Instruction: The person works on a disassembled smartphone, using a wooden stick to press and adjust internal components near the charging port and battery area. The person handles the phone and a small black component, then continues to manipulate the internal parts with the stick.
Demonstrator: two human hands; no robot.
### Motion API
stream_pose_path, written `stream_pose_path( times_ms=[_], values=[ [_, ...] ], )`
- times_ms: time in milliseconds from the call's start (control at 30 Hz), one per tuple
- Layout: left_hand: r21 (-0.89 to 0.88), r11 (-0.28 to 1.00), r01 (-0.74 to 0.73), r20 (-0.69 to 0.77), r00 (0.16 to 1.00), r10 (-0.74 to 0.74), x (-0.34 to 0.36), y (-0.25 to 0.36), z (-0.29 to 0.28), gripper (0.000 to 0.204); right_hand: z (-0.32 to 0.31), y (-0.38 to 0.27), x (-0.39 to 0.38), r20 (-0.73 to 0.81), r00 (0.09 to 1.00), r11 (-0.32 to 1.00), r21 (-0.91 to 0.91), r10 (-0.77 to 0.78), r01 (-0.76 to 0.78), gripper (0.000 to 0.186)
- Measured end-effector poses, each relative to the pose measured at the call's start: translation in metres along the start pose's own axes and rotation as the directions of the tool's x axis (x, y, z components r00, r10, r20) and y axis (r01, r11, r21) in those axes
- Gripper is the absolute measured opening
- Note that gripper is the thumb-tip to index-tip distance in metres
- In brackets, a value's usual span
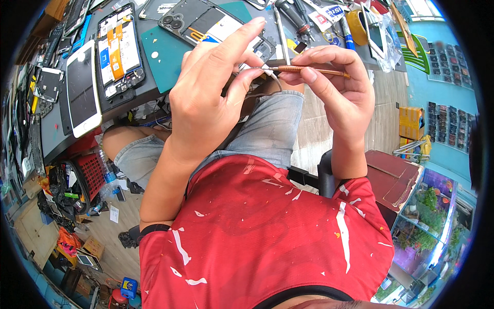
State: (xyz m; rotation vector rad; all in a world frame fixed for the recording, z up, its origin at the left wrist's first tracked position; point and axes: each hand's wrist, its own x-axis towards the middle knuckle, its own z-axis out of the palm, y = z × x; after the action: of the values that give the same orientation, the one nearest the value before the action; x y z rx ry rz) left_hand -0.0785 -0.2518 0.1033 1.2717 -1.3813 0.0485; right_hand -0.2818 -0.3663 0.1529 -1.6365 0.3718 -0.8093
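Note:
Above my lap, between my body and the table edge, both hands meet. My left hand (203,92) pinches the white plug end (268,71) of a thin cable (278,82) between thumb and fingers. In my right hand (342,90) is a slim copper-coloured tool that looks like a precision screwdriver (293,68), its thin tip pointing left at the plug. Whether tip and plug touch is hard to make out. Behind my left hand, an opened phone (198,23) with a camera cluster lies partly on a green mat (160,59).
On the table's left side lie a white phone (84,90) and an opened phone (117,54) with orange flex cables. A tape roll (357,27), a blue marker (348,36) and a plastic bag (388,54) crowd the right. A red basket (91,176) stands below left; a fish tank (429,211) at right.

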Motion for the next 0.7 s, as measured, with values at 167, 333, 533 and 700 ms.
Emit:
stream_pose_path(
  times_ms=[167,333,533,700],
  values=[
    [-0.067,0.998,0.019,-0.037,0.999,-0.022,-0.006,-0.006,0.007,0.077,-0.001,0.003,0.000,0.019,1.000,0.999,0.038,-0.022,0.021,0.024],
    [-0.230,0.956,0.181,-0.079,0.976,-0.203,0.003,0.017,0.007,0.069,-0.001,0.004,0.000,0.031,0.998,0.999,0.023,-0.049,0.048,0.025],
    [-0.147,0.972,0.181,-0.039,0.981,-0.189,-0.004,0.006,0.007,0.089,0.001,0.002,0.001,0.030,0.998,0.998,-0.007,-0.064,0.064,0.026],
    [-0.167,0.964,0.208,-0.057,0.974,-0.220,-0.003,0.009,0.009,0.087,0.001,0.002,0.001,0.045,0.995,0.996,-0.027,-0.084,0.086,0.026]
  ],
)
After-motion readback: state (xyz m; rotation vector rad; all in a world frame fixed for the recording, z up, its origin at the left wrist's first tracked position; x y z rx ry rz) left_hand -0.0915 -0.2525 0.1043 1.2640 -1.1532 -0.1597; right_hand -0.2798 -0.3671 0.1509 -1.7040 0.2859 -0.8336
